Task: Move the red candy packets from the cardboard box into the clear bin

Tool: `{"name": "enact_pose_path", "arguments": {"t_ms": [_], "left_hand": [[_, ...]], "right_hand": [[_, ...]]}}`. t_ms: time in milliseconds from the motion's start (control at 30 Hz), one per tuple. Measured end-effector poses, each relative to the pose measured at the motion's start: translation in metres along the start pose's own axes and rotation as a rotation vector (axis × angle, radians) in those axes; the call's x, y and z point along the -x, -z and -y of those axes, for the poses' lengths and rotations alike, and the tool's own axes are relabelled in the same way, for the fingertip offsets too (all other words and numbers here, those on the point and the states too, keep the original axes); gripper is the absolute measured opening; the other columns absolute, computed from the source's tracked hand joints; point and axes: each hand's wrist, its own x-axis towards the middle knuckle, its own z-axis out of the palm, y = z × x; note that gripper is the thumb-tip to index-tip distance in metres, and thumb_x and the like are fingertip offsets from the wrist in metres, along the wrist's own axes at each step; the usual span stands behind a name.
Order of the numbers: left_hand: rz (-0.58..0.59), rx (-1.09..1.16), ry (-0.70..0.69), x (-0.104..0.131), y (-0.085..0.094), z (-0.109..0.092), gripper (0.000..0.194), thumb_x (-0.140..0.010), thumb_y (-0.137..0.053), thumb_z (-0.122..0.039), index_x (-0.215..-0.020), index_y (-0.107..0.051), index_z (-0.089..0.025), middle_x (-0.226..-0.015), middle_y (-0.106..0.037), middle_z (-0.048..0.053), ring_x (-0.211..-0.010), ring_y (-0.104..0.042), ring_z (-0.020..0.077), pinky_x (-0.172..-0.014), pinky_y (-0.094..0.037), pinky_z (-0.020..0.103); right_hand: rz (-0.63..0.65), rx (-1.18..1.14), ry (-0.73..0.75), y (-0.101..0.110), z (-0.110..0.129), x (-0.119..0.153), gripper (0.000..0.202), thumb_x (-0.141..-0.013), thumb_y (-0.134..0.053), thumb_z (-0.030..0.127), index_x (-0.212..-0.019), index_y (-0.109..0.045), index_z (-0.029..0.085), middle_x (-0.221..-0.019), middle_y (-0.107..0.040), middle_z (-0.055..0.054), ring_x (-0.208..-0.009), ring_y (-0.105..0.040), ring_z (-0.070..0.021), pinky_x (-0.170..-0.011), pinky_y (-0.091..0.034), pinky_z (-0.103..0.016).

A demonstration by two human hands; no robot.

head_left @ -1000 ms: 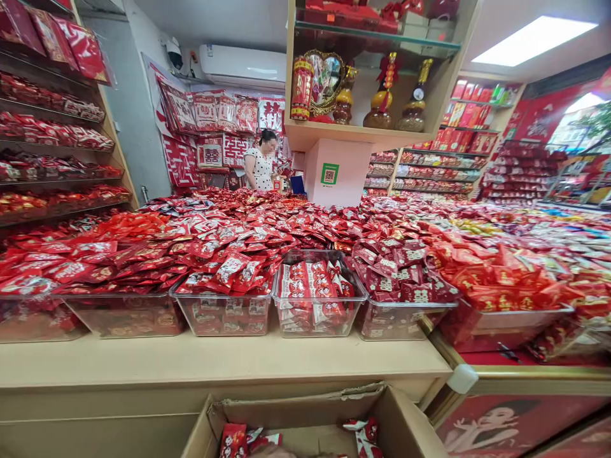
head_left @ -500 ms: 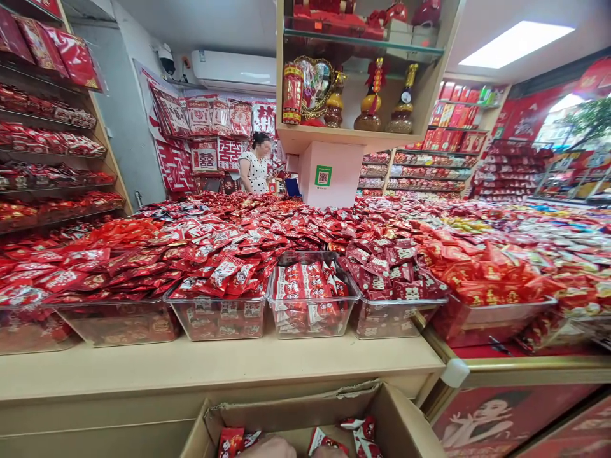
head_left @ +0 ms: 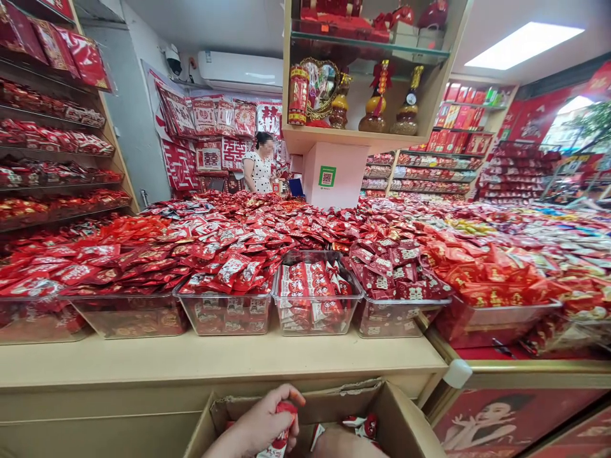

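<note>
- Our left hand (head_left: pixel 262 423) is at the bottom edge of view, over the open cardboard box (head_left: pixel 405 426). Fingers curled tight round a red-and-white packet (head_left: pixel 281 436); the packet pokes out between thumb and fingers, above the box interior.
- Our right hand (head_left: pixel 344 444) is barely in frame, low in the box, just right of the left one. Only a bare patch of it shows; we can't tell if it's open or gripping anything.
- More red-and-white packets (head_left: pixel 365 425) lie in the box, just beside the right hand.
- The box sits below the front edge of the beige counter (head_left: pixel 214 359).
- On the counter: a row of clear plastic bins. The middle bin (head_left: pixel 317 321) holds red-and-white packets stacked in rows and sits straight ahead of our hands, beyond the box.
- The bin to its left (head_left: pixel 224 315) is heaped over the rim with red packets; the bin to its right (head_left: pixel 401 315) has darker red packets, also heaped.
- Behind the bins, red packets cover the whole display table.
- Another person (head_left: pixel 259 166) in a spotted top stands at the far side of the display, well apart from us.
- Wall shelves (head_left: pixel 57 184) at left hold more red goods.
</note>
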Motion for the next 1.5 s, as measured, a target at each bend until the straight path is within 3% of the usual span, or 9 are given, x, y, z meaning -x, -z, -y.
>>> {"name": "enact_pose_path", "arguments": {"t_ms": [100, 233, 300, 600, 767, 1000, 1167, 1367, 1500], "left_hand": [[-0.061, -0.343, -0.040, 0.001, 0.000, 0.007, 0.024, -0.067, -0.046, -0.035, -0.086, -0.049, -0.020, -0.060, -0.051, -0.005, -0.050, -0.046, 0.0107, -0.046, -0.032, 0.020], [-0.063, -0.693, -0.164, 0.003, -0.002, 0.015, 0.031, -0.059, -0.057, -0.047, -0.072, -0.057, -0.019, -0.066, -0.054, -0.004, -0.060, -0.044, 0.0131, -0.052, -0.032, 0.021], [-0.039, -0.663, -0.142, 0.003, -0.003, 0.015, 0.031, -0.064, -0.052, -0.048, -0.067, -0.056, -0.018, -0.059, -0.050, -0.006, -0.056, -0.042, 0.0116, -0.051, -0.032, 0.020], [0.047, -0.232, -0.073, 0.006, -0.006, -0.004, 0.042, -0.074, -0.038, -0.056, -0.075, -0.051, -0.016, -0.054, -0.049, -0.005, -0.044, -0.041, 0.0084, -0.043, -0.029, 0.019], [0.004, -0.074, -0.102, 0.006, -0.007, -0.012, 0.041, -0.077, -0.033, -0.056, -0.079, -0.048, -0.017, -0.062, -0.056, -0.003, -0.045, -0.048, 0.0086, -0.046, -0.033, 0.019], [-0.017, -0.034, -0.101, 0.002, -0.006, -0.006, 0.046, -0.079, -0.028, -0.054, -0.084, -0.051, -0.015, -0.060, -0.058, -0.002, -0.044, -0.050, 0.0089, -0.045, -0.033, 0.019], [0.013, -0.052, -0.098, 0.004, -0.006, -0.010, 0.048, -0.077, -0.033, -0.056, -0.076, -0.055, -0.013, -0.061, -0.058, -0.001, -0.046, -0.050, 0.0095, -0.045, -0.032, 0.019], [0.051, -0.151, -0.134, 0.004, -0.008, -0.010, 0.048, -0.079, -0.028, -0.054, -0.078, -0.053, -0.014, -0.060, -0.055, -0.001, -0.045, -0.048, 0.0102, -0.044, -0.032, 0.019], [0.002, -0.228, -0.187, 0.003, -0.005, -0.006, 0.042, -0.072, -0.043, -0.054, -0.076, -0.054, -0.014, -0.064, -0.052, -0.002, -0.053, -0.046, 0.0109, -0.049, -0.034, 0.020]], "right_hand": [[-0.048, -0.017, -0.050, 0.030, 0.006, 0.011, 0.012, -0.052, -0.053, 0.009, -0.054, -0.059, 0.020, -0.048, -0.052, 0.005, -0.047, -0.046, -0.0095, -0.045, -0.032, -0.019], [-0.218, -0.336, -0.029, 0.054, 0.018, 0.017, 0.012, -0.060, -0.050, 0.012, -0.071, -0.053, 0.015, -0.056, -0.049, 0.005, -0.053, -0.042, -0.0074, -0.047, -0.030, -0.016], [-0.248, -0.467, 0.000, 0.057, 0.022, 0.016, 0.006, -0.064, -0.051, 0.016, -0.069, -0.048, 0.015, -0.054, -0.044, 0.005, -0.051, -0.039, -0.0067, -0.047, -0.029, -0.016], [-0.296, -0.707, 0.010, 0.067, 0.037, 0.015, 0.032, -0.068, -0.053, 0.046, -0.063, -0.044, 0.016, -0.050, -0.037, 0.007, -0.042, -0.032, -0.0048, -0.041, -0.027, -0.017], [-0.333, -0.873, -0.036, 0.071, 0.042, 0.016, 0.037, -0.064, -0.055, 0.051, -0.062, -0.043, 0.016, -0.045, -0.039, 0.007, -0.037, -0.032, -0.0038, -0.037, -0.025, -0.016], [-0.291, -1.016, -0.030, 0.063, 0.036, 0.013, 0.040, -0.053, -0.068, 0.042, -0.076, -0.048, 0.016, -0.069, -0.056, 0.001, -0.054, -0.053, -0.0094, -0.045, -0.037, -0.019], [-0.340, -1.039, -0.021, 0.061, 0.037, 0.013, 0.037, -0.056, -0.067, 0.041, -0.077, -0.050, 0.015, -0.069, -0.058, -0.001, -0.052, -0.052, -0.0092, -0.047, -0.039, -0.021], [-0.302, -0.979, 0.118, 0.059, 0.042, 0.017, 0.026, -0.063, -0.065, 0.029, -0.078, -0.050, 0.016, -0.074, -0.057, 0.000, -0.067, -0.052, -0.0105, -0.063, -0.041, -0.023], [-0.270, -0.802, 0.130, 0.062, 0.042, 0.023, 0.020, -0.067, -0.060, 0.026, -0.082, -0.051, 0.015, -0.073, -0.055, 0.001, -0.067, -0.050, -0.0107, -0.063, -0.039, -0.022]]}}
